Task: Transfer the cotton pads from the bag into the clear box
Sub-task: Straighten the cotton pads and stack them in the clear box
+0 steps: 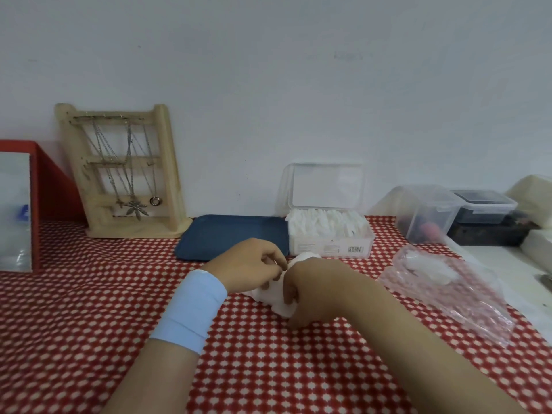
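You hold one bunch of cotton pads (pixel 273 297) between your two hands, low over the red-and-white checked desk (pixel 268 369), just in front of the clear box (pixel 330 234). Your left hand (pixel 254 264), with one pale blue wristband (pixel 191 309) on its wrist, pinches the bunch from the left with curled fingers (pixel 276 258). Your right hand (pixel 310 291) grips it from the right, its fingers (pixel 291 291) curled round the lower edge. How many pads are in the bunch cannot be told.

The one clear box stands at the back against the wall, its lid (pixel 325 186) upright and open, with a row of white pads packed inside. One clear bag (pixel 448 294) lies crumpled to your right, near your right forearm, with a few white pads showing through it.

One dark blue tray (pixel 230 234) lies just beside the box on its left. One wooden stand (pixel 119 171) holding several chains leans at the wall. Two clear containers (pixel 427 213) sit far right.
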Available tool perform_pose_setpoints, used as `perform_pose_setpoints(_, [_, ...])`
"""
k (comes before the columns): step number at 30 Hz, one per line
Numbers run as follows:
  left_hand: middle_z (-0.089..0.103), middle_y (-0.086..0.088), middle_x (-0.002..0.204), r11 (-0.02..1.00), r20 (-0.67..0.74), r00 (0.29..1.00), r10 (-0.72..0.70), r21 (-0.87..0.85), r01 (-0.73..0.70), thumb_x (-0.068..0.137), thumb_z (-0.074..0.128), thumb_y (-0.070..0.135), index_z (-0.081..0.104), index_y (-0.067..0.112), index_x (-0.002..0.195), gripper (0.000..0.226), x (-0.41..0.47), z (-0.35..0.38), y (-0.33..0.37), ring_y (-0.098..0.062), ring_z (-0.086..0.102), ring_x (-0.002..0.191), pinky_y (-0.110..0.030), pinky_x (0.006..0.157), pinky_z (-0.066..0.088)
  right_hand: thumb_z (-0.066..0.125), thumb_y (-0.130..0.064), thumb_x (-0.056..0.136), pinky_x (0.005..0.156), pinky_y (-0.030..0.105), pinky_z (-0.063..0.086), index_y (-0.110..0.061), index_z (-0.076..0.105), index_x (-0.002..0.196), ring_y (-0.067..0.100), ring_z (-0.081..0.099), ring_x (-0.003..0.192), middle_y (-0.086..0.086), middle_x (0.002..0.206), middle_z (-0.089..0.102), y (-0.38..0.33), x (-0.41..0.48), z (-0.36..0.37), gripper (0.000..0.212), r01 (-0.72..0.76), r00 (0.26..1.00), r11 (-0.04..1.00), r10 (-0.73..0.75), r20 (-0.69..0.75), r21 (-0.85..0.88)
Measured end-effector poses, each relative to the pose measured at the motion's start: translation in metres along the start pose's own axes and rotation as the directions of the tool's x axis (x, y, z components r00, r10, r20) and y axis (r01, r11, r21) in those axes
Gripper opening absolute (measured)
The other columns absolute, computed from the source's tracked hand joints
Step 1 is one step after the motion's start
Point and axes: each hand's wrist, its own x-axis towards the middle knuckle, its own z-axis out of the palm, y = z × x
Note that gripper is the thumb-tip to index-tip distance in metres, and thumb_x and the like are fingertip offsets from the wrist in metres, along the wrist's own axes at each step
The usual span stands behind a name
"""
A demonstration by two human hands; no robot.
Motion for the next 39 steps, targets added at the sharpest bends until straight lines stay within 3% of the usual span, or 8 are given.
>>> perform_pose_setpoints(5, [0.076,0.005,0.094,0.961,-0.057,0.998,-0.02,-0.277,0.003,0.102,0.051,0.029,0.075,0.02,0.097,0.026,0.004,-0.001,-0.001,-0.009,0.073,0.08,-0.023,0.07,0.056,0.06,-0.02,0.093,0.066,0.028,0.057,-0.022,0.071,0.091,0.014,0.071,0.068,-0.004,0.086,0.071,0.029,0.003,-0.009,0.012,0.007,0.992,0.909,0.047,-0.118,0.416])
perform_pose_setpoints(9, [0.077,-0.011,0.099,0.64,0.037,0.993,-0.116,-0.762,0.103,0.102,0.049,0.048,0.074,0.008,0.106,0.048,0.007,0.0,0.006,-0.023,0.073,0.09,-0.037,0.083,0.06,0.063,-0.022,0.098,0.05,0.024,0.044,-0.014,0.073,0.101,0.02,0.074,0.067,0.002,0.088,0.077,0.051,-0.002,-0.017,0.013,0.067,0.981,0.586,0.109,-0.161,0.807])
perform_pose_setpoints(13, [0.077,-0.012,0.109,0.588,0.034,0.998,-0.053,-0.807,0.058,0.097,0.066,0.025,0.072,0.006,0.116,0.028,0.009,0.007,0.005,-0.02,0.074,0.096,-0.03,0.084,0.059,0.063,-0.023,0.099,0.044,0.022,0.038,-0.011,0.073,0.102,0.019,0.072,0.064,0.003,0.089,0.077,0.054,0.002,-0.016,0.015,0.038,0.982,0.444,0.15,-0.116,0.895])
perform_pose_setpoints(18, [0.075,-0.013,0.114,0.452,-0.008,0.997,-0.071,-0.892,0.025,0.096,0.066,0.015,0.069,0.005,0.118,0.024,0.014,0.009,0.005,-0.023,0.072,0.103,-0.032,0.089,0.059,0.072,-0.024,0.093,0.045,0.019,0.039,-0.011,0.076,0.084,0.013,0.062,0.053,-0.011,0.065,0.069,0.047,0.007,-0.011,0.016,0.145,0.918,0.462,0.268,-0.293,0.875])
perform_pose_setpoints(21, [0.074,-0.014,0.117,0.407,-0.016,0.995,-0.094,-0.913,0.024,0.097,0.065,0.015,0.067,0.004,0.121,0.026,0.015,0.009,0.004,-0.027,0.071,0.11,-0.037,0.094,0.058,0.073,-0.023,0.092,0.049,0.019,0.047,-0.016,0.078,0.081,0.014,0.062,0.051,-0.009,0.071,0.075,0.044,0.008,-0.009,0.014,0.242,0.885,0.447,0.263,-0.385,0.861])
perform_pose_setpoints(25, [0.072,-0.016,0.113,0.416,-0.113,0.967,-0.23,-0.909,-0.007,0.099,0.062,0.011,0.066,0.003,0.112,0.016,0.019,0.008,-0.004,-0.023,0.071,0.098,-0.032,0.077,0.062,0.074,-0.023,0.091,0.068,0.022,0.056,-0.028,0.077,0.091,-0.003,0.065,0.062,-0.014,0.084,0.075,0.068,0.013,-0.008,0.007,0.157,0.846,0.725,0.252,-0.469,0.671])
perform_pose_setpoints(32, [0.073,-0.016,0.11,0.506,-0.211,0.933,-0.293,-0.862,-0.036,0.097,0.066,0.01,0.068,0.005,0.104,0.009,0.022,0.008,-0.006,-0.027,0.072,0.102,-0.029,0.07,0.062,0.081,-0.023,0.078,0.096,0.026,0.049,-0.045,0.069,0.113,0.003,0.054,0.105,-0.024,0.122,0.056,0.07,0.01,-0.003,0.043,0.077,0.993,0.918,-0.035,-0.115,0.389])
perform_pose_setpoints(39, [0.073,-0.01,0.107,0.596,-0.259,0.927,-0.272,-0.802,-0.049,0.096,0.067,0.011,0.069,0.009,0.103,0.008,0.023,0.01,-0.005,-0.022,0.072,0.098,-0.029,0.071,0.061,0.071,-0.019,0.091,0.097,0.021,0.049,-0.034,0.073,0.12,-0.006,0.058,0.095,-0.018,0.118,0.067,0.073,0.014,-0.001,0.032,0.073,0.972,0.855,0.054,-0.228,0.513])
